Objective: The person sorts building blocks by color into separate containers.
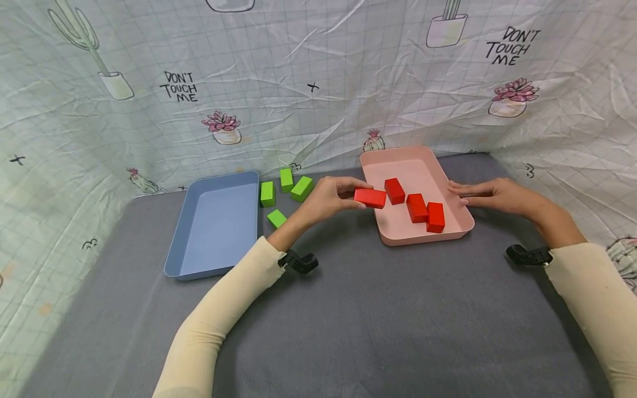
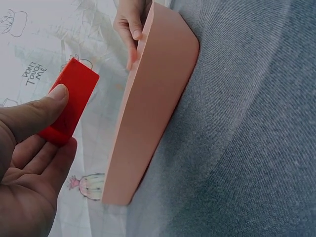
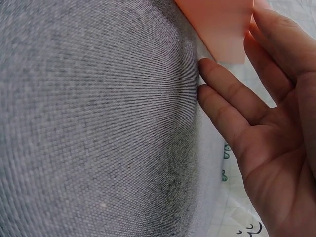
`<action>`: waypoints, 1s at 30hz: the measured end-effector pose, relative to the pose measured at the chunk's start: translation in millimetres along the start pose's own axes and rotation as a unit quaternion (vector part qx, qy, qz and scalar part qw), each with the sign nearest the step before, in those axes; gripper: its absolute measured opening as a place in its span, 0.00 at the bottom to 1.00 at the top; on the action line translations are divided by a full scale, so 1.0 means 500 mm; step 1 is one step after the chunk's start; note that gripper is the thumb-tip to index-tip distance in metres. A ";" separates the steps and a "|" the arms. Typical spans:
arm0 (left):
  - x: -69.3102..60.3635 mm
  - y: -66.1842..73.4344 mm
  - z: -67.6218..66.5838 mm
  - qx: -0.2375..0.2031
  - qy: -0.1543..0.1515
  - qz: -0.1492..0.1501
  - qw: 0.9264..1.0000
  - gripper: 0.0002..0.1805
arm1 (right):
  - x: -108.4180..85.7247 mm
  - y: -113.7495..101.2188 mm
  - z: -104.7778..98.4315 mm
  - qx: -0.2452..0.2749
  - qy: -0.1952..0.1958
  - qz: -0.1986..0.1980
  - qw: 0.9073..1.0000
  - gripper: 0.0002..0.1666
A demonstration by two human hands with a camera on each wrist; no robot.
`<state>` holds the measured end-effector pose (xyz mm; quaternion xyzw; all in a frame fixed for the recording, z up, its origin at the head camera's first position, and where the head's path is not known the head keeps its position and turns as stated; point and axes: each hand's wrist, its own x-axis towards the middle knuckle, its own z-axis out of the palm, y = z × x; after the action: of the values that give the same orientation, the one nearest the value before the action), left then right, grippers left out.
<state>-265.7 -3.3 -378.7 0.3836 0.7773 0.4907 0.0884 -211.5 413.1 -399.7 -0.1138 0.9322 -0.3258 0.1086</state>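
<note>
The left hand (image 1: pixel 328 198) pinches a red block (image 1: pixel 370 198) between thumb and fingers, at the left rim of the pink tray (image 1: pixel 423 237). In the left wrist view, the thumb lies on one face of the red block (image 2: pixel 79 96), clear of the tray's wall (image 2: pixel 148 98). Several red blocks (image 1: pixel 417 208) lie inside the tray. The right hand (image 1: pixel 502 196) touches the tray's right side with extended fingers. In the right wrist view, the right hand (image 3: pixel 271 123) has fingertips at the pink wall (image 3: pixel 222 29) and others by the grey cloth.
A blue tray (image 1: pixel 216 226) stands on the left of the grey cloth (image 1: pixel 348 320). Several green blocks (image 1: pixel 267 194) lie between the blue tray and the left hand. A patterned curtain (image 1: pixel 278 72) hangs behind and at both sides.
</note>
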 end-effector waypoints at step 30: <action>0.024 0.009 0.020 -0.035 0.005 0.034 0.999 0.22 | 0.001 0.003 0.000 0.005 -0.003 0.006 1.000 0.30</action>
<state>-266.5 12.8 -377.0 0.4039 0.7465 0.5225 0.0812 -212.2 414.0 -400.6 -0.1088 0.9309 -0.3294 0.1141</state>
